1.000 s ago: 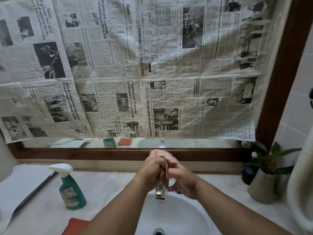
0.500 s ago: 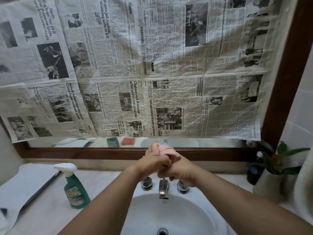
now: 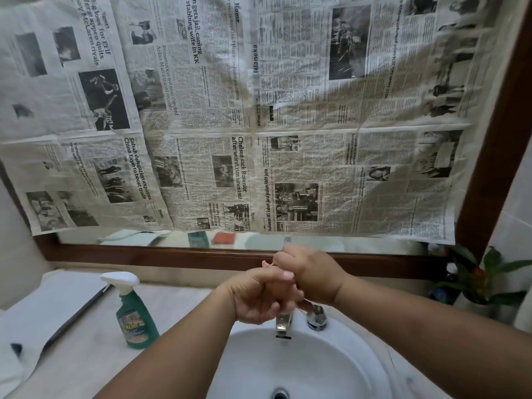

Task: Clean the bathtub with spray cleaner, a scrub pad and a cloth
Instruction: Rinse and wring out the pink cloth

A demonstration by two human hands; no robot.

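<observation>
My left hand (image 3: 256, 295) and my right hand (image 3: 313, 275) are clasped together above the faucet (image 3: 283, 323) of a white sink (image 3: 331, 370). Both grip a small pinkish cloth (image 3: 267, 264). Only a sliver of it shows between the fingers. The right hand sits a little higher and farther back than the left. A green spray cleaner bottle (image 3: 135, 315) with a white trigger stands upright on the counter, left of the sink. No scrub pad shows directly; an orange-red patch appears only in the mirror strip.
Newspaper sheets (image 3: 259, 110) cover most of the wood-framed mirror (image 3: 172, 254). A chrome tap knob (image 3: 316, 316) sits right of the faucet. A potted plant (image 3: 478, 280) stands at the back right corner. White sheets (image 3: 49, 306) lie at the counter's left end.
The hands twisted around the cloth: the right hand rose and turned over the left, and the pink cloth seen on top half a second ago is now nearly hidden.
</observation>
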